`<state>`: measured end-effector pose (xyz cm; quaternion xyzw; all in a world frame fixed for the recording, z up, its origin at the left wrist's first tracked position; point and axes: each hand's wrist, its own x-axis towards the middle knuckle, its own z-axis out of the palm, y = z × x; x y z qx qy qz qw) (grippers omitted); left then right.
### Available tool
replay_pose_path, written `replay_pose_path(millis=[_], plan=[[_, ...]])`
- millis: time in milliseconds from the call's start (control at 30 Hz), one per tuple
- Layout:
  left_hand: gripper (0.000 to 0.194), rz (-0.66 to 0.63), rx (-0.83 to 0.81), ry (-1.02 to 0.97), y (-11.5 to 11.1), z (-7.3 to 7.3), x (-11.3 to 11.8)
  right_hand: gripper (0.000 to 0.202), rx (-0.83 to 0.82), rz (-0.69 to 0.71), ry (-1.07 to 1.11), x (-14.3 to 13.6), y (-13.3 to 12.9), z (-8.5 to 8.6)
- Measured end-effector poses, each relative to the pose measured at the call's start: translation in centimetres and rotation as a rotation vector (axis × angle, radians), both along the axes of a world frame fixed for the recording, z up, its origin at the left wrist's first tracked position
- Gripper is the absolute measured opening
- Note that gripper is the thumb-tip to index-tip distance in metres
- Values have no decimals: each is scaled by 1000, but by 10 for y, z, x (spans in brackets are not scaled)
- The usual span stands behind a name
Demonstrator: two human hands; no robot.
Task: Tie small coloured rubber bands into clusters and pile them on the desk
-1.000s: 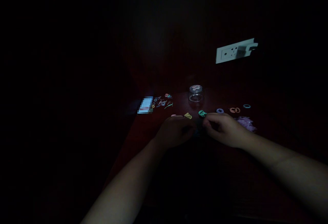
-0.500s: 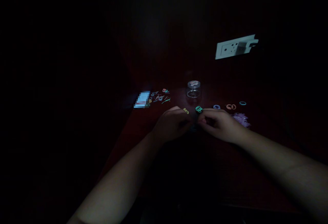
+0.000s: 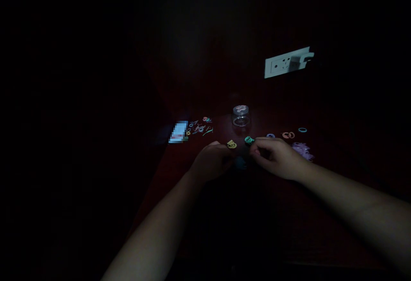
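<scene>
Over the dark red table, my left hand (image 3: 213, 159) is closed beside a small yellow bundle of bands (image 3: 231, 144); whatever its fingers hold is hidden in shadow. My right hand (image 3: 272, 154) is closed too, its fingertips just below a green bundle of bands (image 3: 249, 140), and I cannot make out anything in them. A dim blue bundle (image 3: 240, 162) lies between the two hands. Right of my right hand is a purple heap (image 3: 302, 151). Blue (image 3: 271, 136) and orange rings (image 3: 288, 135) lie behind that hand.
A lidded clear jar (image 3: 241, 117) stands behind the hands. Farther left are a lit phone (image 3: 179, 132) and a scatter of small coloured bands (image 3: 201, 128). One teal ring (image 3: 302, 130) lies at the right. A socket panel (image 3: 285, 63) with a plug is on the wall.
My hands have moved slightly apart, the left one to the left, showing more of the yellow and blue bundles. The view has shifted a little.
</scene>
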<state>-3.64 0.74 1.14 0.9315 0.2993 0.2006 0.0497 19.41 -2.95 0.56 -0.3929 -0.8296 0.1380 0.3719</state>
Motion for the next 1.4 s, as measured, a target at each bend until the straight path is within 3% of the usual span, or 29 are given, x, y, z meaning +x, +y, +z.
replay_pose_path(millis=[200,400,700,833,933,1067,1400], plan=[[20,4,8,29,-5,9,0,14,12,0,7,-1,-1,2],[19,57,38,-17,1,7,-9,15,27,-8,5,-1,-2,3],[19,487,-38,-135,30,11,-51,15,24,-15,8,0,2,0],[18,453,-22,-158,28,10,-48,12,-9,75,-102,-5,-5,2],[19,423,-18,-158,27,7,-41,22,-48,191,-282,-15,-15,1],[20,449,-24,-162,30,3,-41,26,-20,192,-421,-29,-22,-2],[27,910,-105,-74,58,-8,-72,15,2,127,-443,-28,-23,6]])
